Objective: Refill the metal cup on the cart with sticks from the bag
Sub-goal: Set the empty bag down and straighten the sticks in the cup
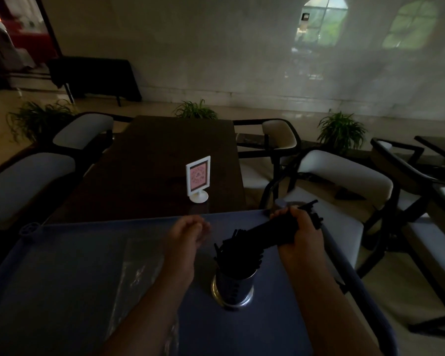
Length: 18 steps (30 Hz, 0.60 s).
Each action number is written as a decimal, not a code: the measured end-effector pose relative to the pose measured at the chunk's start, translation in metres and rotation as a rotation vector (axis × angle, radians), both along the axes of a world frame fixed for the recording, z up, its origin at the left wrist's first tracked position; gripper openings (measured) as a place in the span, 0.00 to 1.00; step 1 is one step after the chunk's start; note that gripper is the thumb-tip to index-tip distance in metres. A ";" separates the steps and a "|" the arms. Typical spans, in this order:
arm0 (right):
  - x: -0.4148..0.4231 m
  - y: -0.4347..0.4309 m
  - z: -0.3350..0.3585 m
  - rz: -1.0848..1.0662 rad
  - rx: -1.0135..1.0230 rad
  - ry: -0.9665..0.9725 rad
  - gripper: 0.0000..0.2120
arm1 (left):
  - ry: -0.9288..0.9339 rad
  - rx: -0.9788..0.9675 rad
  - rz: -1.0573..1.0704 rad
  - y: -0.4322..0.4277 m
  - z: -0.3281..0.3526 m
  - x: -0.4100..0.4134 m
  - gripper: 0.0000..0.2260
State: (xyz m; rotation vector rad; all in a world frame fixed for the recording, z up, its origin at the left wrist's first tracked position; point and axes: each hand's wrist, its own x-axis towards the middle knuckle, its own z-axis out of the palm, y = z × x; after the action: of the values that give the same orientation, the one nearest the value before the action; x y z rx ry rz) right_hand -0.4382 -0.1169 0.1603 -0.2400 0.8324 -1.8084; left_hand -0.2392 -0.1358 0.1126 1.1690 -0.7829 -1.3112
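A shiny metal cup [233,289] stands on the blue cart top [62,278], with black sticks poking out of it. My right hand [302,229] is closed around a thick bundle of black sticks [270,231], tilted with its lower end over the cup's mouth. My left hand [188,233] hovers above the cart just left of the cup, fingers loosely curled, holding nothing. A clear plastic bag [136,276] lies flat on the cart under my left forearm.
Beyond the cart is a dark wooden table [152,160] with a white framed sign [197,178] on it. Cushioned chairs [344,176] stand on both sides. Potted plants [341,131] line the floor by the far wall.
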 end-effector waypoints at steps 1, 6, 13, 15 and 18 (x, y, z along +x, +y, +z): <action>0.002 -0.001 -0.001 -0.008 -0.003 0.085 0.05 | -0.097 0.011 0.001 -0.001 -0.005 -0.001 0.09; 0.011 0.003 -0.011 0.014 -0.004 0.630 0.03 | -0.325 0.116 -0.182 -0.004 -0.031 -0.008 0.09; 0.022 0.003 -0.035 0.113 0.067 0.988 0.05 | -0.333 0.181 -0.304 -0.005 -0.042 -0.013 0.16; 0.021 0.002 -0.041 0.130 0.098 1.058 0.04 | -0.344 0.188 -0.321 -0.003 -0.042 -0.013 0.17; 0.020 -0.001 -0.046 0.182 0.098 1.177 0.09 | -0.331 0.184 -0.335 0.000 -0.040 -0.013 0.16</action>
State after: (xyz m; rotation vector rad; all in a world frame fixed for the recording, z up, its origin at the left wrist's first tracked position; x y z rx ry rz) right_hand -0.4183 -0.1176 0.1145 -1.3393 1.6136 -1.3405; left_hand -0.2521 -0.1356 0.0725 1.4703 -1.1561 -1.5069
